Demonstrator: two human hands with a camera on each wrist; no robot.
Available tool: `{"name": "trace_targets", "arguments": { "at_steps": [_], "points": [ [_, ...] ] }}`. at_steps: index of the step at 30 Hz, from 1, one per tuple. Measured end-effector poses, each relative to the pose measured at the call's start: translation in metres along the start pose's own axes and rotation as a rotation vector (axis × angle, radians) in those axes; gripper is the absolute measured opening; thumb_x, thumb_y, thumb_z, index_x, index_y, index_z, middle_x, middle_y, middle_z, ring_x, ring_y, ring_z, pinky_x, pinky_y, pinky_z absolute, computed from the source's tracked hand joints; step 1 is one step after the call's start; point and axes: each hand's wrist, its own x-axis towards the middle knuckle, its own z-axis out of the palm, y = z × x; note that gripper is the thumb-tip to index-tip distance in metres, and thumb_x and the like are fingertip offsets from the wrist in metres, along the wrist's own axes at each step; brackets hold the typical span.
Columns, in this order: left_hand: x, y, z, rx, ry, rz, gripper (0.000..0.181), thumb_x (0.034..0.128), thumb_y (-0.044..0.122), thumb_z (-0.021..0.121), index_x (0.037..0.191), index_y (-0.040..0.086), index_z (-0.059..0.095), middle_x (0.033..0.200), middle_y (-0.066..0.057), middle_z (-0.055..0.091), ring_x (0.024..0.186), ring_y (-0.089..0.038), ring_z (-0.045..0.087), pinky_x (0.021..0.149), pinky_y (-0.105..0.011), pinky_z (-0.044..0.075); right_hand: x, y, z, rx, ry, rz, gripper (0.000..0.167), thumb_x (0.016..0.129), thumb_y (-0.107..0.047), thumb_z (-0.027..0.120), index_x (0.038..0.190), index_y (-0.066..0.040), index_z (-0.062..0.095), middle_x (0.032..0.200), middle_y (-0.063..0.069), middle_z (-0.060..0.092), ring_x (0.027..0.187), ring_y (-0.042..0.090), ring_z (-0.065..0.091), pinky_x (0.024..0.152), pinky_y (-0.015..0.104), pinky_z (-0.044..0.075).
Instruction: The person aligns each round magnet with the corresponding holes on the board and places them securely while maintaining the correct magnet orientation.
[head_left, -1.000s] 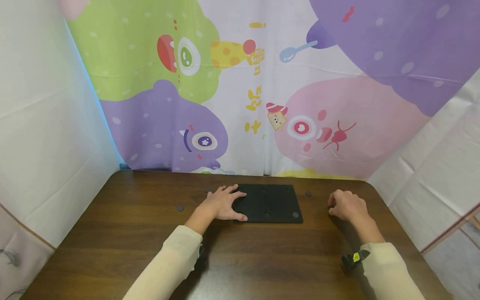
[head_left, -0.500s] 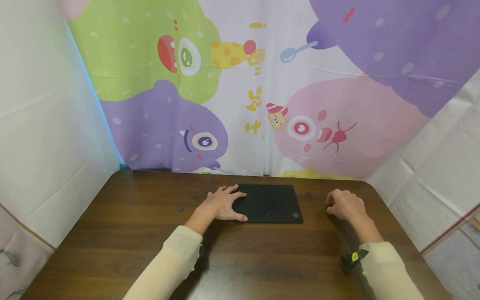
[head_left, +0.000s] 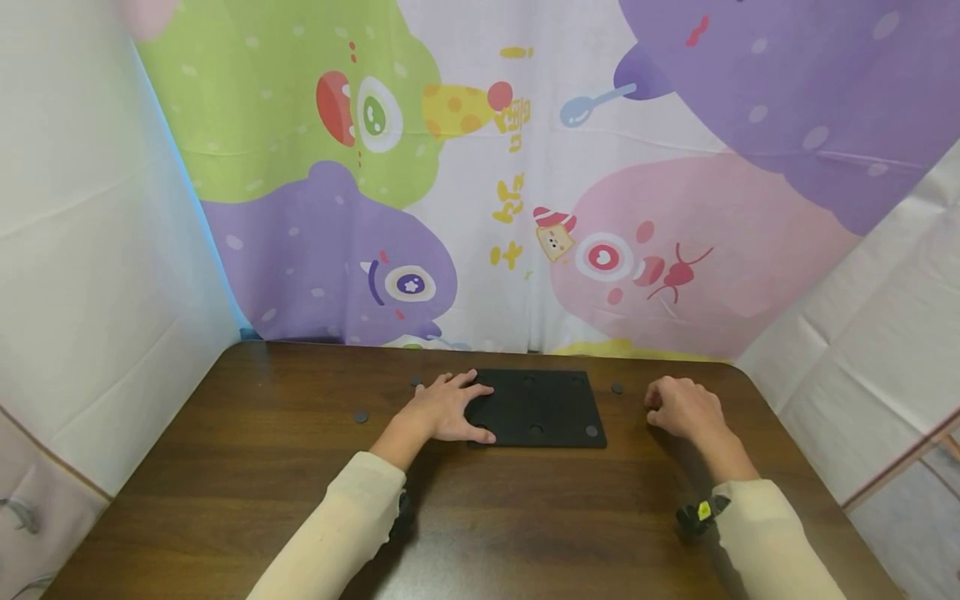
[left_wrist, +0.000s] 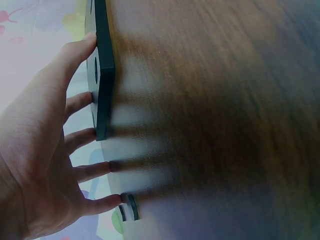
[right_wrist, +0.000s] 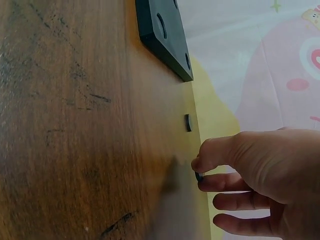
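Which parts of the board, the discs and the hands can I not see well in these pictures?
Head view: part of the black board is covered by the left hand.
Right wrist view: the held disc is mostly hidden by the right hand; the top edge cuts off the black board.
Head view: the leftmost disc is too small to show any marking.

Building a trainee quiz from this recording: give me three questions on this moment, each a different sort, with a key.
1. Which hand touches the black board?
2. True or false: the right hand pinches a small dark disc.
3. In the head view, how many loose discs lie on the table to the left of the black board?

Key
1. The left hand.
2. True.
3. Two.
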Motion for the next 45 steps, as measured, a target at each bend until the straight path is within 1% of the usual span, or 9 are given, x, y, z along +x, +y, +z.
{"name": "trace_targets", "arguments": {
  "at_steps": [6, 12, 19, 27, 33, 36, 40, 45],
  "points": [
    [-0.006, 0.007, -0.004, 0.040, 0.000, -0.006, 0.087, 0.0956, 0.071, 0.077, 0.171, 0.039, 0.048, 0.190, -0.005, 0.027, 0.173, -0.051, 0.030, 0.128, -0.088, 0.029, 0.003, -0.003, 0.001, -0.001, 0.004, -0.003, 0.017, 0.094, -0.017, 0.086, 0.109, -0.012, 0.082, 0.112, 0.012, 0.083, 0.099, 0.043, 0.078, 0.074, 0.061, 0.061],
    [-0.007, 0.007, -0.005, 0.043, 0.005, -0.005, 0.087, 0.0957, 0.072, 0.076, 0.171, 0.040, 0.047, 0.190, -0.004, 0.027, 0.172, -0.051, 0.030, 0.127, -0.089, 0.029, 0.004, -0.006, 0.002, 0.003, 0.025, -0.011, 0.016, 0.093, -0.018, 0.087, 0.107, -0.014, 0.082, 0.113, 0.012, 0.083, 0.101, 0.045, 0.078, 0.075, 0.063, 0.061],
    [-0.007, 0.007, -0.004, 0.046, 0.003, -0.005, 0.087, 0.0957, 0.072, 0.076, 0.171, 0.040, 0.047, 0.190, -0.004, 0.027, 0.172, -0.051, 0.030, 0.127, -0.089, 0.030, 0.007, -0.010, 0.003, 0.012, 0.045, -0.025, 0.014, 0.093, -0.018, 0.086, 0.106, -0.015, 0.082, 0.110, 0.009, 0.084, 0.100, 0.041, 0.079, 0.077, 0.063, 0.062],
    [-0.007, 0.007, -0.004, 0.049, 0.001, -0.006, 0.087, 0.0959, 0.072, 0.076, 0.172, 0.040, 0.047, 0.190, -0.003, 0.027, 0.173, -0.051, 0.030, 0.128, -0.088, 0.029, 0.010, -0.016, 0.002, 0.017, 0.052, -0.037, 0.015, 0.093, -0.019, 0.085, 0.107, -0.015, 0.082, 0.106, 0.007, 0.082, 0.099, 0.038, 0.078, 0.077, 0.062, 0.061],
    [-0.007, 0.007, -0.004, 0.049, 0.002, -0.008, 0.087, 0.0960, 0.072, 0.076, 0.172, 0.040, 0.047, 0.190, -0.003, 0.027, 0.173, -0.050, 0.030, 0.128, -0.088, 0.029, 0.014, -0.020, 0.006, 0.022, 0.096, -0.064, 0.012, 0.092, -0.018, 0.083, 0.104, -0.016, 0.083, 0.101, 0.005, 0.080, 0.093, 0.032, 0.076, 0.074, 0.058, 0.061],
    [-0.007, 0.008, -0.004, 0.047, 0.002, -0.010, 0.087, 0.0958, 0.072, 0.076, 0.172, 0.040, 0.047, 0.190, -0.004, 0.027, 0.173, -0.050, 0.030, 0.128, -0.088, 0.029, 0.015, -0.022, 0.006, 0.025, 0.114, -0.078, 0.011, 0.092, -0.017, 0.083, 0.103, -0.015, 0.083, 0.099, 0.005, 0.079, 0.091, 0.031, 0.075, 0.073, 0.057, 0.060],
    [-0.007, 0.008, -0.005, 0.042, -0.001, -0.014, 0.087, 0.0959, 0.072, 0.076, 0.172, 0.040, 0.047, 0.190, -0.003, 0.026, 0.173, -0.050, 0.029, 0.129, -0.088, 0.028, 0.017, -0.025, 0.007, 0.027, 0.124, -0.084, 0.012, 0.092, -0.017, 0.083, 0.104, -0.014, 0.083, 0.100, 0.007, 0.080, 0.092, 0.032, 0.076, 0.074, 0.057, 0.061],
    [-0.007, 0.008, -0.005, 0.045, -0.001, -0.013, 0.087, 0.0960, 0.072, 0.076, 0.172, 0.041, 0.047, 0.190, -0.003, 0.026, 0.174, -0.050, 0.028, 0.129, -0.087, 0.029, 0.019, -0.027, 0.009, 0.026, 0.135, -0.095, 0.016, 0.094, -0.018, 0.083, 0.109, -0.013, 0.084, 0.107, 0.009, 0.083, 0.098, 0.036, 0.079, 0.078, 0.060, 0.063]
  ]
}}
